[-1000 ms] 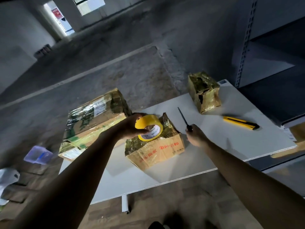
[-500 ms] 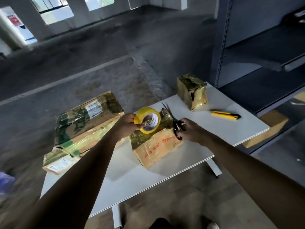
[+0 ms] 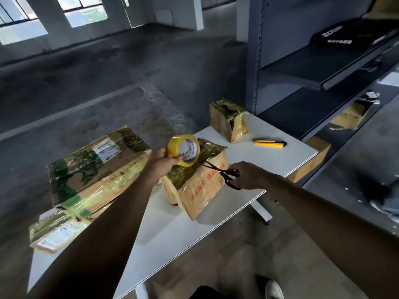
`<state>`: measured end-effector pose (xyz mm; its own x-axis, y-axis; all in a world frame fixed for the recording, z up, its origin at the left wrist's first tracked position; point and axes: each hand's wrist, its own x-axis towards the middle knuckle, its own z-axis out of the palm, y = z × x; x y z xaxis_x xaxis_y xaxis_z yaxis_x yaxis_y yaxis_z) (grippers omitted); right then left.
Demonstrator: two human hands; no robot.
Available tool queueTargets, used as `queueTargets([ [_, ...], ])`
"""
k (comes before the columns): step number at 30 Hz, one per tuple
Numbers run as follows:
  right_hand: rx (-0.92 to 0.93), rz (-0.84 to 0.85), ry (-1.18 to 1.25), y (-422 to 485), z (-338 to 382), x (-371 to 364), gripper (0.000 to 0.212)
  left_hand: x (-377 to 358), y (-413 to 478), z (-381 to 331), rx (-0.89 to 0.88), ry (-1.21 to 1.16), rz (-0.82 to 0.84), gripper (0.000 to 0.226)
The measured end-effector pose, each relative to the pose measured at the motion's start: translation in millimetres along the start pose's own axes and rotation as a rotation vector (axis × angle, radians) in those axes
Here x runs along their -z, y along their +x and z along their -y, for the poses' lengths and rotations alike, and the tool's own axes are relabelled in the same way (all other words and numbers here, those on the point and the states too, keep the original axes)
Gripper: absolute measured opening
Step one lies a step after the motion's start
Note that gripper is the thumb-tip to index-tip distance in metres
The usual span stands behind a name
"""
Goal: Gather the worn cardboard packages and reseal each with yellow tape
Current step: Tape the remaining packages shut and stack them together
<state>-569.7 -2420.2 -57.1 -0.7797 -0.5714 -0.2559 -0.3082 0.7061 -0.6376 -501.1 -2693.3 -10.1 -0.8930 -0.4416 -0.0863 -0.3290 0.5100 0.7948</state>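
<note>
A worn cardboard box with red print (image 3: 200, 184) sits mid-table, its top wrapped in yellow tape. My left hand (image 3: 162, 162) grips the yellow tape roll (image 3: 184, 152) just above the box's top. My right hand (image 3: 246, 174) holds black scissors (image 3: 224, 174) with the blades pointing left over the box's top edge, under the roll. A large taped box (image 3: 97, 169) lies at the left on top of a flat package (image 3: 56, 231). A small torn box (image 3: 228, 121) stands at the table's far end.
A yellow utility knife (image 3: 269, 143) lies on the white table (image 3: 168, 234) near the small box. A grey metal shelf unit (image 3: 302, 67) stands to the right with cartons on its lower levels. Bare concrete floor lies beyond the table.
My right hand has brought the scissors down from pointing up to lying across the box's top edge. The tape roll has lifted slightly above the box. The camera has swung right.
</note>
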Motion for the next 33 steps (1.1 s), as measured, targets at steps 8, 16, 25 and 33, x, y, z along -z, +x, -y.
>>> queueTargets([
  [8, 0.049, -0.024, -0.198, -6.1, 11.8, -3.3, 0.044, -10.4, 4.2, -13.5, -0.041, 0.083, -0.047, 0.031],
  [16, 0.094, -0.118, -0.289, -5.0, 19.7, 6.9, 0.052, -10.8, 8.1, -19.5, -0.030, 0.099, -0.100, 0.037],
  [25, 0.065, -0.122, -0.276, 8.9, 29.6, 3.8, 0.051, -21.5, 11.5, -30.1, -0.058, 0.090, -0.064, 0.035],
  [33, 0.038, -0.131, -0.326, 18.4, 34.7, -3.9, 0.046, -29.5, 10.0, -36.5, -0.094, 0.075, -0.030, 0.030],
])
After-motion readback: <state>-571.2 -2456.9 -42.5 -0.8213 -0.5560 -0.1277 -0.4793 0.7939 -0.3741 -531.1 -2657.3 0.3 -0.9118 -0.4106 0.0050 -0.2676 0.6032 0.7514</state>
